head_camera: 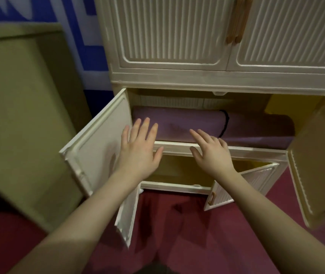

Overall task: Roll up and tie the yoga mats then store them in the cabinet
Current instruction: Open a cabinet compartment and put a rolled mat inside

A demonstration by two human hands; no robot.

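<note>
Both forearms are bare, no sleeves, rings or watch on left hand or right hand

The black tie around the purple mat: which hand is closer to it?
Right. The right hand hovers just left of the black tie; the left hand is farther left, by the purple mat's end.

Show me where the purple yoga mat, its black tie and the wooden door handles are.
purple yoga mat (177, 123): head view, on the roll's upper side.
black tie (226, 123): head view, on the loop round the mat.
wooden door handles (236, 22): head view, mid-length, upper doors.
</note>
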